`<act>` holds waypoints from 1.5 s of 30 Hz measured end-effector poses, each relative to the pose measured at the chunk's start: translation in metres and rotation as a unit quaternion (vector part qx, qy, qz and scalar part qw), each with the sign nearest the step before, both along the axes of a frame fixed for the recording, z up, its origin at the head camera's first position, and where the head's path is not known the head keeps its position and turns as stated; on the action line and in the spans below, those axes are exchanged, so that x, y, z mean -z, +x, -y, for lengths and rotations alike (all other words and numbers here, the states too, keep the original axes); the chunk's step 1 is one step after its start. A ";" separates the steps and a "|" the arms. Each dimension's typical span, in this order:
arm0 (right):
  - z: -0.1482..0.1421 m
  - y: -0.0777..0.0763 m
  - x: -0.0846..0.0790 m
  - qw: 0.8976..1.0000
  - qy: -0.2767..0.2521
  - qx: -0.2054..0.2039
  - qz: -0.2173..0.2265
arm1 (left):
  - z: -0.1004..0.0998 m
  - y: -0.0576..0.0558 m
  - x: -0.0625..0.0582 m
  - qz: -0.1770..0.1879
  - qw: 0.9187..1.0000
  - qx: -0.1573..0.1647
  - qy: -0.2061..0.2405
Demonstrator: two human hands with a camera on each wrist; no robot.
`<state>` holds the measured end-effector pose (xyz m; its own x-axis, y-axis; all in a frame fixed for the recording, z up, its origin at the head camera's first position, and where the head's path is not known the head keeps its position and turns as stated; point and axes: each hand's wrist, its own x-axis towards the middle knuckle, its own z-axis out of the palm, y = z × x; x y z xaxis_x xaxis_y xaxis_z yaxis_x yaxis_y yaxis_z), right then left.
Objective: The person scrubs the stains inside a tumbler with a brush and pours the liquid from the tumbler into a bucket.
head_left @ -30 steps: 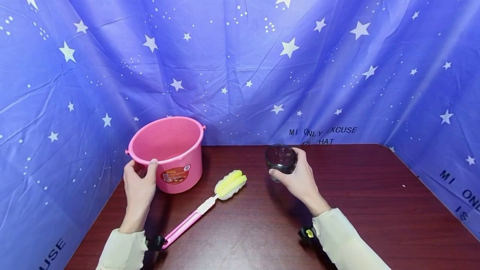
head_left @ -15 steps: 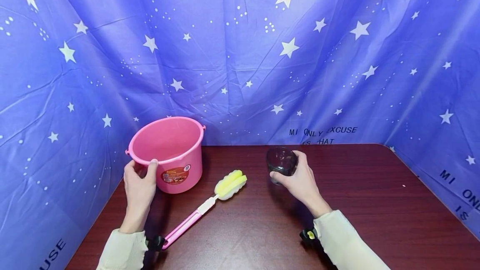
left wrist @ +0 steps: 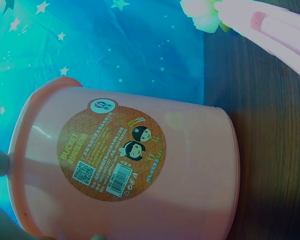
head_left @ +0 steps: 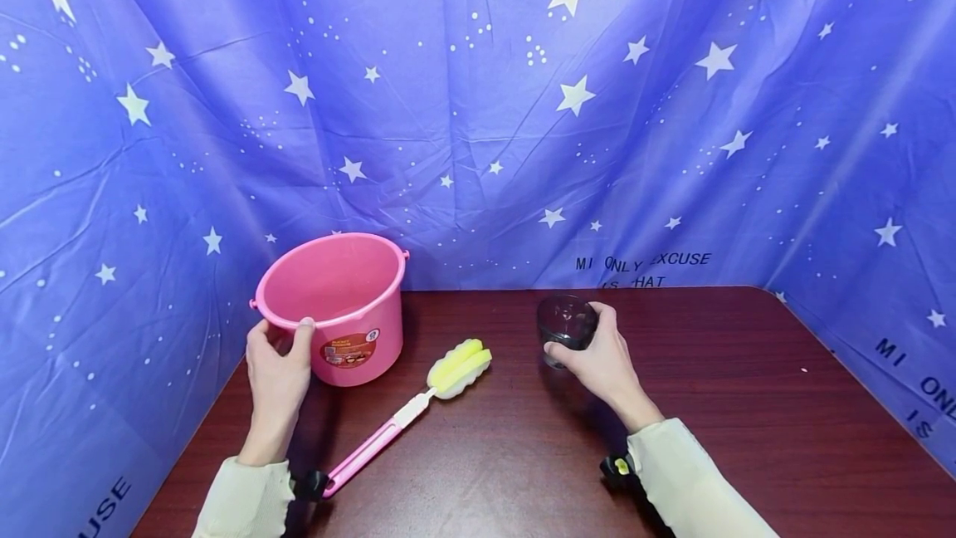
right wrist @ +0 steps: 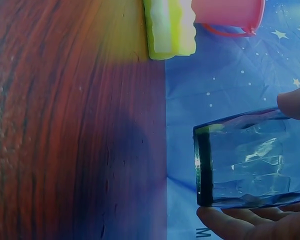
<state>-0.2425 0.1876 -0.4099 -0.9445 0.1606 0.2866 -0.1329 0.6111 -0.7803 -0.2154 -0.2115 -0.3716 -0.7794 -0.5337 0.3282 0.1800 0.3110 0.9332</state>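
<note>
A pink bucket [head_left: 384, 318] with an orange label stands upright at the table's back left. My left hand [head_left: 278, 380] grips its near rim, thumb on the outside below the edge. The label [left wrist: 111, 152] faces the left wrist camera. Toward the back middle, my right hand [head_left: 605, 364] holds a dark tinted glass cup [head_left: 565, 324], thumb on the near side and fingers round the far side. In the right wrist view the cup [right wrist: 250, 162] shows clear faceted walls and a thick base. Its base appears above the table surface there.
A sponge brush [head_left: 459, 368] with a yellow and white head and a pink handle [head_left: 366, 453] lies diagonally between the hands. Its handle end is near the left wrist strap. A blue star-patterned cloth [head_left: 463, 106] hangs behind the reddish-brown table [head_left: 747, 405] and along its sides.
The right hand has moved slightly to the right and toward the person, carrying the glass cup. The left hand, bucket and sponge brush have stayed put.
</note>
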 end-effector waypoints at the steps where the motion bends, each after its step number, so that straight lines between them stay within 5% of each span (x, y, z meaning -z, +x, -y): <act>1: 0.000 0.000 0.000 1.000 -0.002 0.001 0.001 | 0.000 0.000 0.000 0.000 1.000 -0.001 -0.001; 45: -0.007 -0.005 0.006 0.998 0.020 0.014 0.056 | 0.000 0.000 0.001 -0.002 1.000 -0.004 -0.006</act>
